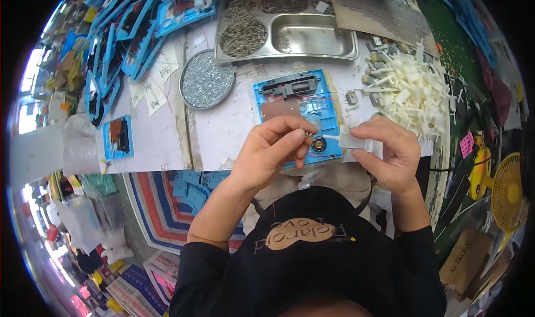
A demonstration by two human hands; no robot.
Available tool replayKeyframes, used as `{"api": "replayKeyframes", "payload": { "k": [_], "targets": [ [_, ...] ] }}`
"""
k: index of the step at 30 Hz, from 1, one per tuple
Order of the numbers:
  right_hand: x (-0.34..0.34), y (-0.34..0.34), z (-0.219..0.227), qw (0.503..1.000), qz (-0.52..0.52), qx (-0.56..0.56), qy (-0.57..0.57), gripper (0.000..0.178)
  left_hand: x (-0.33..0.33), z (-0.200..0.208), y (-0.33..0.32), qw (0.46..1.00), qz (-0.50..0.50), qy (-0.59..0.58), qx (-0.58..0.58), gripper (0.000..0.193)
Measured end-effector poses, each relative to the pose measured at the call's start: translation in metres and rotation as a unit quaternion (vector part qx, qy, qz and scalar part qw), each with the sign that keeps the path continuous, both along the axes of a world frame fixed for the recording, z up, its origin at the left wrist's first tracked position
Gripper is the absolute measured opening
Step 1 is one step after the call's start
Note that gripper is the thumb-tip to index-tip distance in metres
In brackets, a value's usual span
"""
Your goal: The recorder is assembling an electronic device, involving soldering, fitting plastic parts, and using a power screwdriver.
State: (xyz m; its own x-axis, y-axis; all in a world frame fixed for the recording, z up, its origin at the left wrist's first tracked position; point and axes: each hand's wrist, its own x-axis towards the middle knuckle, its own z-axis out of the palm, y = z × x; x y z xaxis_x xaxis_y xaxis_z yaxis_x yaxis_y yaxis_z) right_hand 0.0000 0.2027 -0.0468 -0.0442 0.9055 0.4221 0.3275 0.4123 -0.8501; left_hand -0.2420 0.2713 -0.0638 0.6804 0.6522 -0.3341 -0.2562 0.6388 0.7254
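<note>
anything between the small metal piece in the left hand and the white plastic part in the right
Nothing visible. The left hand pinches the small metal piece and the right hand holds the white plastic part; only an open gap separates them, above the blue plastic housing lying on the table.

A steel compartment tray is set at the far edge of the white table, its two left sections filled with small metal parts. A round tin of screws is placed just beside it. White plastic pieces are heaped to the right. Blue plastic frames are stacked at the far left. A yellow fan is seen low on the right.
</note>
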Motion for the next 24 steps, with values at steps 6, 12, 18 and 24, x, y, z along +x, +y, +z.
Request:
{"api": "replayKeyframes", "payload": {
  "k": [6,12,18,24],
  "targets": [
    [-0.008,0.007,0.001,0.993,0.064,0.047,-0.092,0.034,0.0,0.005,-0.009,0.988,-0.047,0.108,0.103,0.02],
    [-0.003,-0.005,-0.003,0.981,0.13,0.066,-0.128,0.033,-0.003,0.025,-0.017,0.969,-0.152,0.173,0.09,0.018],
    [-0.014,-0.021,-0.026,0.997,0.022,-0.009,-0.08,0.034,0.003,0.03,-0.01,0.928,-0.089,0.187,0.311,0.023],
    [-0.038,-0.017,-0.023,0.998,-0.02,0.029,-0.046,0.032,-0.012,0.053,-0.015,0.942,-0.068,0.178,0.275,0.021]
  ]
}}
